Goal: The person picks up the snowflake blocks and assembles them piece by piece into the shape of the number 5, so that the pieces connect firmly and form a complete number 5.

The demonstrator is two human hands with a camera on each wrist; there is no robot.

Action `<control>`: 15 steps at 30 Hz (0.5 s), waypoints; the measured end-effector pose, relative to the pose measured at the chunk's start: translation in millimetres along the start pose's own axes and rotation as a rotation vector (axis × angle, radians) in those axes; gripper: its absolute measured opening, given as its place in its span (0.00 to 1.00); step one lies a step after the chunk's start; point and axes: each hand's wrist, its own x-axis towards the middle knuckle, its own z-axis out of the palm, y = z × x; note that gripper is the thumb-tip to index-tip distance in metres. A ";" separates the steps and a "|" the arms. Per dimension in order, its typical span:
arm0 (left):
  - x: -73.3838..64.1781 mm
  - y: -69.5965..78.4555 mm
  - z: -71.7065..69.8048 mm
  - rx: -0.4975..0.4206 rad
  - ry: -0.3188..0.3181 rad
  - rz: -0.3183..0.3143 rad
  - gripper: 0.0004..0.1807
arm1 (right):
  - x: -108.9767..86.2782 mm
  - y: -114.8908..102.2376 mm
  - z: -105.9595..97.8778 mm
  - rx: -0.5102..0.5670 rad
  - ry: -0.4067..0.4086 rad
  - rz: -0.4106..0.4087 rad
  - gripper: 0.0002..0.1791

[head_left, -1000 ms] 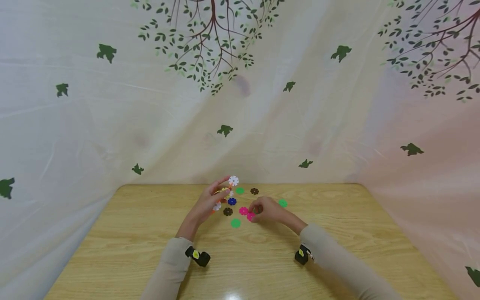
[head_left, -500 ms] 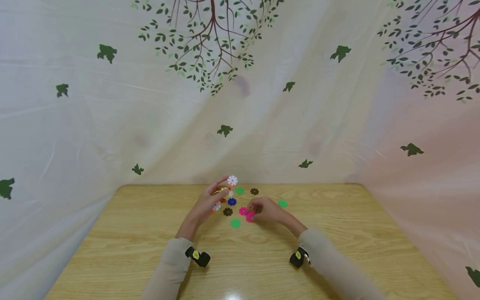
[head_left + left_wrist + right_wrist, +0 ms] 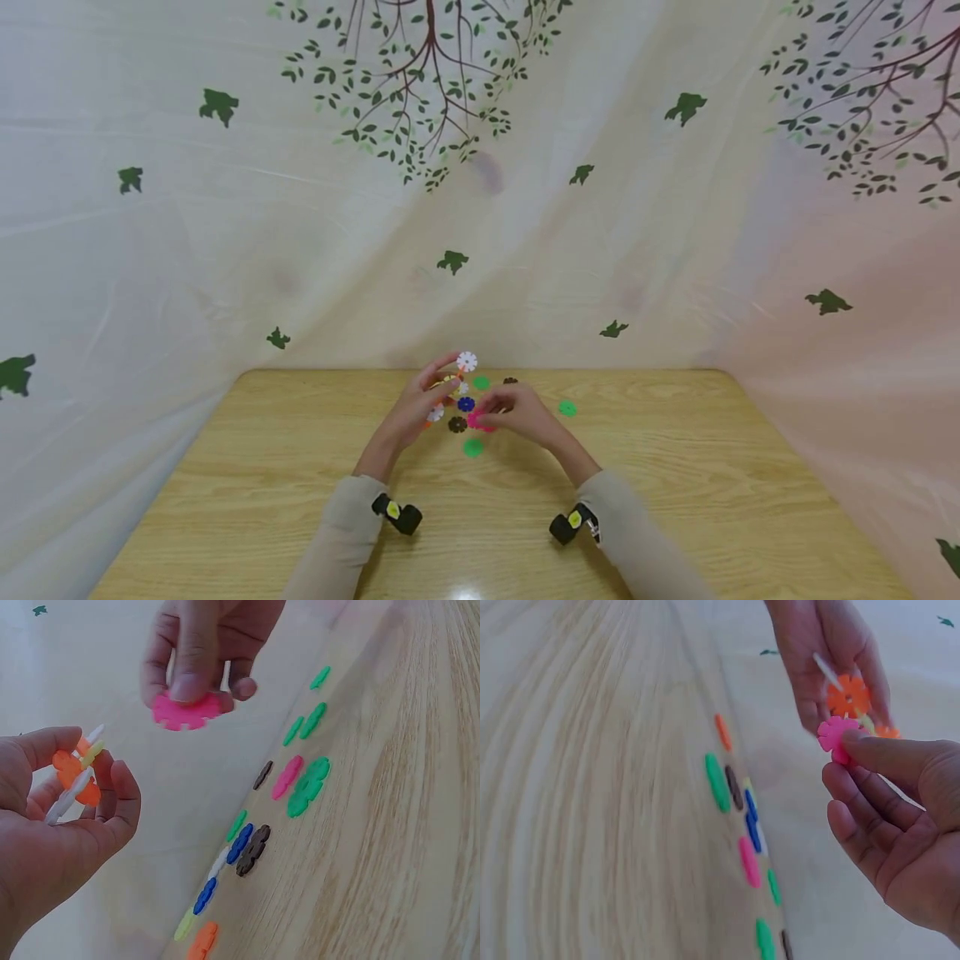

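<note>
My left hand (image 3: 405, 410) holds a joined cluster of notched plastic discs (image 3: 73, 780), with white, orange and yellow pieces set at angles to each other. One white disc (image 3: 467, 362) stands out at its top end. Between the thumb and fingers of my right hand (image 3: 528, 414) is a pink notched disc (image 3: 182, 715), pinched at its edge and raised above the tabletop. In the right wrist view this pink disc (image 3: 834, 735) overlaps the cluster's orange disc (image 3: 847, 697); the left wrist view shows a gap between them.
Loose discs lie on the wooden table (image 3: 675, 483): several green ones (image 3: 472, 448), a brown one (image 3: 457, 425), a blue one (image 3: 466, 404) and another pink one (image 3: 286, 778). An orange disc (image 3: 202, 942) lies there too. A patterned cloth (image 3: 345, 250) hangs behind the table.
My right hand has lifted the pink disc off the table and carried it left toward the cluster. My left hand has stayed almost still with its discs.
</note>
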 end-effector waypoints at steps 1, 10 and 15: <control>0.1 0.1 0.0 0.001 -0.001 0.002 0.28 | 0.9 -3.1 2.5 0.013 0.011 -0.009 0.07; -0.8 2.8 1.3 -0.024 0.001 -0.009 0.28 | 5.0 -19.8 23.1 0.089 0.065 -0.024 0.06; 0.0 2.5 4.6 -0.063 0.013 0.014 0.27 | 4.4 -24.0 28.7 0.111 0.092 -0.056 0.05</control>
